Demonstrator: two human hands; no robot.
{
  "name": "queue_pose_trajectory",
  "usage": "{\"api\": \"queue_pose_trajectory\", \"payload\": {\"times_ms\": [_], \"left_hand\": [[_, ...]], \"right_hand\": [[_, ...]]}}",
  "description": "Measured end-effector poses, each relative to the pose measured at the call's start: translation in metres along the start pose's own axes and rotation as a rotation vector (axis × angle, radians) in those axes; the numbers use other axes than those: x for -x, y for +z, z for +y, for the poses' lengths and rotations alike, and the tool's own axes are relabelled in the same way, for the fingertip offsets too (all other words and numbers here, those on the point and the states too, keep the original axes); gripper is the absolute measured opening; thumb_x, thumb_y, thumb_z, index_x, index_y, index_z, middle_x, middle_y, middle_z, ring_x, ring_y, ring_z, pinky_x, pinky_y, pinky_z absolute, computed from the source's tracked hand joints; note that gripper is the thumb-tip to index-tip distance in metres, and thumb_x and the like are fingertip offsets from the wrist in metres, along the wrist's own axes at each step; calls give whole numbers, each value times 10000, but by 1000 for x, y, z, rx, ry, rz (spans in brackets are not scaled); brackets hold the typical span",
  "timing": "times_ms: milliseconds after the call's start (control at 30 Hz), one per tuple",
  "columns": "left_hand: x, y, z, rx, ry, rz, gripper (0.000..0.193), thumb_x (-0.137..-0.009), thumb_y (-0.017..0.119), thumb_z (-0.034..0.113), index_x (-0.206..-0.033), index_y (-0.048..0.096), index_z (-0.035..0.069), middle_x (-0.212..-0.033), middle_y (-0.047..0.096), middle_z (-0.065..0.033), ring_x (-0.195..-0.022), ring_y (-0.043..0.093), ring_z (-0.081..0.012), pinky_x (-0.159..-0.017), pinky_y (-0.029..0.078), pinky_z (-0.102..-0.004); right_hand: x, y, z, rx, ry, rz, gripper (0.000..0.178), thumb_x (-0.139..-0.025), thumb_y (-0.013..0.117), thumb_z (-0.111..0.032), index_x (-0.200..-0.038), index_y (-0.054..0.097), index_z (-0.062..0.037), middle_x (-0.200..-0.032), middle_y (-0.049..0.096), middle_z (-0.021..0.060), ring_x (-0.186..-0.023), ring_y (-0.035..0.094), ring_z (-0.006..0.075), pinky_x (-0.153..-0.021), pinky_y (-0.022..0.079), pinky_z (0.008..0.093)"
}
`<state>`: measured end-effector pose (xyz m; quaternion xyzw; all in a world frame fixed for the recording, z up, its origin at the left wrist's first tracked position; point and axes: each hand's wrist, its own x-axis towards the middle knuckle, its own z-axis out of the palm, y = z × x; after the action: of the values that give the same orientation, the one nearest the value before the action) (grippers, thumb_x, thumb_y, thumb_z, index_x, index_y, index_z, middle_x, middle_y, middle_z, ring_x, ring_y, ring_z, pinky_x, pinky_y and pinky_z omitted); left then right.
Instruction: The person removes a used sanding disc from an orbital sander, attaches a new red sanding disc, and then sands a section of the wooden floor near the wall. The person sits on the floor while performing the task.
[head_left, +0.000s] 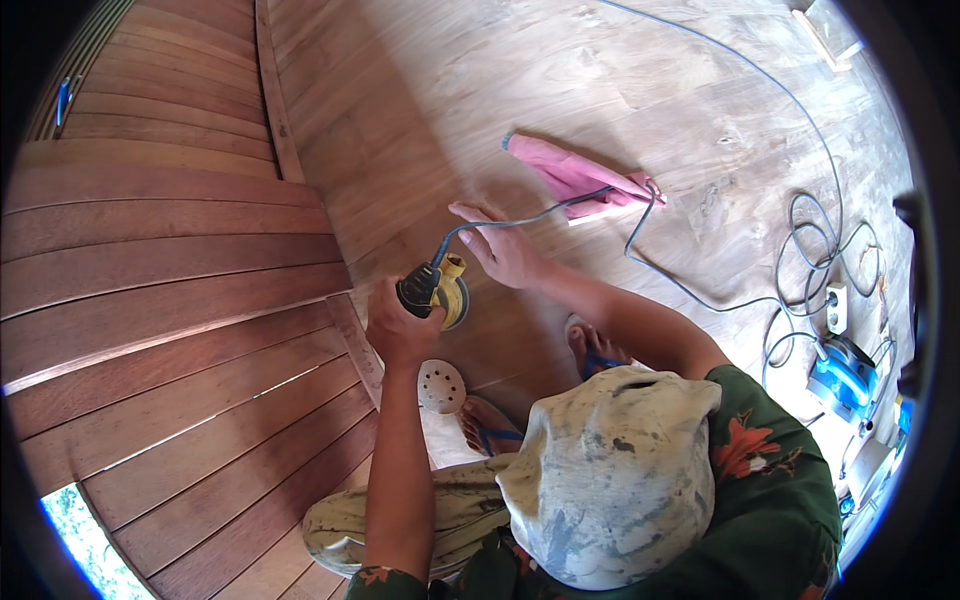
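Reddish-brown wooden planks fill the left side in slatted panels, and bright daylight shows through a gap at the lower left. By the planks' inner edge, the left hand is closed around the black body of a black-and-yellow sander, its thumb wrapped over the front; whether the sander touches the surface I cannot tell. Below it, a pale round disc with a ring of holes lies near a sandalled foot. The right hand reaches beside the sander, fingers extended and grasping nothing visible; I cannot tell whether it rests on anything. The sander's dark cord crosses over this hand in view and on over a pink cloth on the wood-grained floor. Farther right, loops of cable lie near a white socket block, with a blue machine just beside it.
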<state>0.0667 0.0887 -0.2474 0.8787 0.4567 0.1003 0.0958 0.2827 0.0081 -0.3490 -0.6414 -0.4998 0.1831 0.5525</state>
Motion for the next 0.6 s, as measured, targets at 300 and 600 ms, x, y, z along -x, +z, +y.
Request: {"api": "queue_pose_trajectory", "payload": {"times_ms": [300, 600], "left_hand": [[0, 0, 0, 8, 26, 13, 591, -716, 882, 306, -1221, 647, 110, -1131, 715, -160, -1106, 709, -439, -911, 585, -580], [2, 2, 1, 26, 21, 18, 601, -710, 881, 294, -1238, 648, 124, -1139, 724, -149, -1104, 717, -438, -915, 589, -570]], "right_hand": [[32, -7, -8, -29, 94, -11, 474, -1185, 594, -227, -1603, 570, -5, -1575, 641, 261, -1479, 599, 458, -1236, 489, 503], [28, 1, 13, -335, 168, 133, 423, -1234, 485, -139, -1605, 585, 39, -1581, 681, 226, -1494, 641, 310, -1256, 483, 431]]}}
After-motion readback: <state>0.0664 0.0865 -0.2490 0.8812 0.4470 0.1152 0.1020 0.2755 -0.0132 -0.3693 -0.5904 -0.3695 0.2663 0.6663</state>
